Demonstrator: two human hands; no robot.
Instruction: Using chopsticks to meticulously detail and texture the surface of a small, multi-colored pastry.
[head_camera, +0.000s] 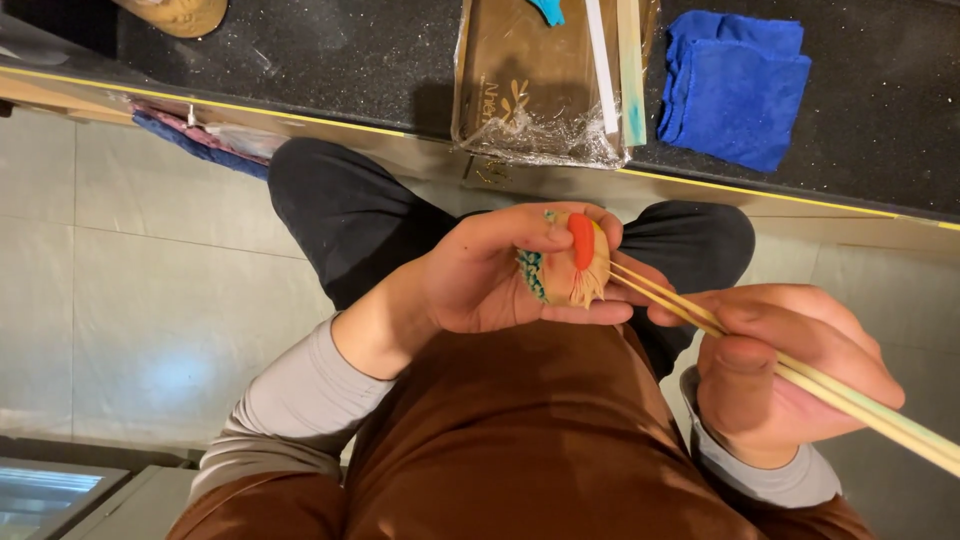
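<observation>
The right hand (790, 370) grips a pair of chopsticks (760, 350), tips touching a small clay ball (572, 262) with an orange strip, which the left hand (490, 275) cups above the lap. Pressing hard could dent the soft ball or knock it loose. Beyond, on the dark surface (340, 60), lie a wrapped tray (530, 80) and a blue cloth (735, 85).

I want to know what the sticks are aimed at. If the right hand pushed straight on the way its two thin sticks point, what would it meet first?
The small figure held in the left hand. The right hand aims its sticks up-left, and their tips already look to touch the figure's fringed lower edge, though depth is unclear.
</observation>
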